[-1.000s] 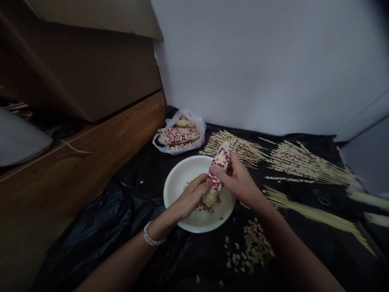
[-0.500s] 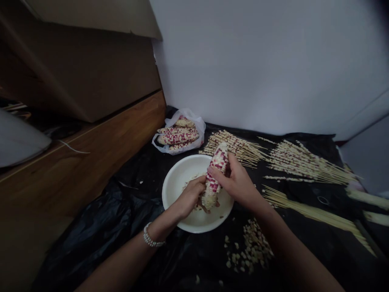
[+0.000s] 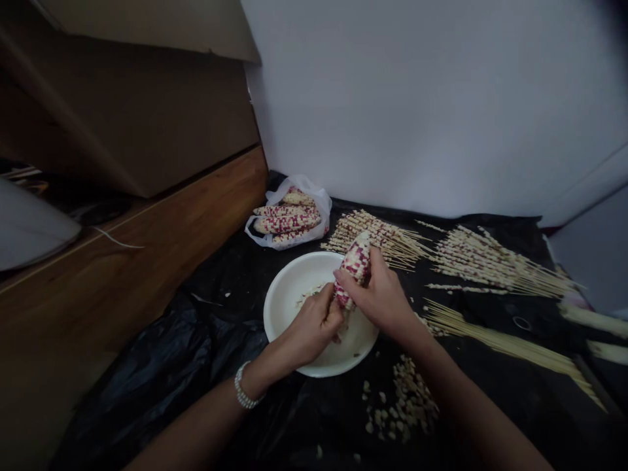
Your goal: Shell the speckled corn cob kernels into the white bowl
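Note:
A white-and-purple corn cob (image 3: pixel 355 263) is held tilted above a white bowl (image 3: pixel 277 294). My right hand (image 3: pixel 383 297) is wrapped round its right side, thumb across the front. My left hand (image 3: pixel 316 325), with a beaded bracelet on the wrist, is closed at the cob's lower end, the curled fingers pressed against the kernels. The cob's bottom tip is partly covered by that hand. A few loose kernels (image 3: pixel 307 296) lie inside the bowl.
Behind the bowl, a plastic bag (image 3: pixel 321 203) holds several corn cobs. Skewers threaded with kernels (image 3: pixel 481 258) lie in bundles at the back right, with bare sticks (image 3: pixel 505 343) nearer. Loose kernels (image 3: pixel 405 402) are scattered on the black plastic sheet (image 3: pixel 196 366). A wooden board (image 3: pixel 147 242) borders the left.
My left hand has turned from supporting the cob underneath to curling over its lower front, now covering more of that end. The right hand keeps its hold almost unmoved.

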`<state>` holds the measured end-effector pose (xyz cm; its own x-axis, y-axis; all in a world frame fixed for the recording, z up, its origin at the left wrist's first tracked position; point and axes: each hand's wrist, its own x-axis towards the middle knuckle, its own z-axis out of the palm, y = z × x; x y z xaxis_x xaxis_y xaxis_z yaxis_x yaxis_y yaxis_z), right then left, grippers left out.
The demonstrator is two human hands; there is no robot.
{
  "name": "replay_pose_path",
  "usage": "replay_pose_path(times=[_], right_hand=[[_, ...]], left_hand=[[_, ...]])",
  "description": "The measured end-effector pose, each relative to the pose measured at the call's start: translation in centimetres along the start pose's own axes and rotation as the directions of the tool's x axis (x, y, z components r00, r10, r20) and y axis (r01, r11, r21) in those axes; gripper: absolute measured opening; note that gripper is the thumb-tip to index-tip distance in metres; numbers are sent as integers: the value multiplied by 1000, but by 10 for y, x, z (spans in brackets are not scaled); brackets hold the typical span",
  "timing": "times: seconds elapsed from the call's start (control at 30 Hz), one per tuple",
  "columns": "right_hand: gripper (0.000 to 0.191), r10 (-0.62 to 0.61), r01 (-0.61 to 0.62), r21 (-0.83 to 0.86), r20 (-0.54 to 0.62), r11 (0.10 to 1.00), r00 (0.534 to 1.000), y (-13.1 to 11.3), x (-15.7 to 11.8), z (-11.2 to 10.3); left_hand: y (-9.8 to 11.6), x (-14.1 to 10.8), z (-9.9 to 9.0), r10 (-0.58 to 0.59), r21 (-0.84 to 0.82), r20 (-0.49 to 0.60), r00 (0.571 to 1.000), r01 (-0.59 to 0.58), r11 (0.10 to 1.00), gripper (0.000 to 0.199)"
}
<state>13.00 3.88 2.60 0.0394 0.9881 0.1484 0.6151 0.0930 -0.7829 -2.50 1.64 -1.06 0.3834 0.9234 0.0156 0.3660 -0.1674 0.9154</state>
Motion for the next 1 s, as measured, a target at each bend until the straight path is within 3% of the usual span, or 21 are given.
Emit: replay_pose_path(times=[0.13, 0.37, 0.57, 0.8, 1.0], right_hand=[[34, -1, 1, 35, 20, 999, 1000, 1, 1, -1], [35, 7, -7, 46, 1, 999, 1000, -1, 2, -6], [34, 16, -17, 64, 16, 998, 1000, -2, 2, -3], [35, 17, -17, 71, 4, 997, 1000, 0, 1, -2], [36, 16, -15, 57, -1, 998, 1000, 3, 1, 3]], left_hand=[[-1, 0, -1, 36, 113, -132, 991, -21, 993, 20], [0, 0, -6, 72, -73, -87, 994, -79, 994, 30], [6, -1, -4, 87, 43, -74, 993, -84, 996, 34], [9, 0, -4, 70, 171, -96, 993, -53, 984, 24], [1, 1, 0, 18, 130, -143, 989, 1, 991, 18]])
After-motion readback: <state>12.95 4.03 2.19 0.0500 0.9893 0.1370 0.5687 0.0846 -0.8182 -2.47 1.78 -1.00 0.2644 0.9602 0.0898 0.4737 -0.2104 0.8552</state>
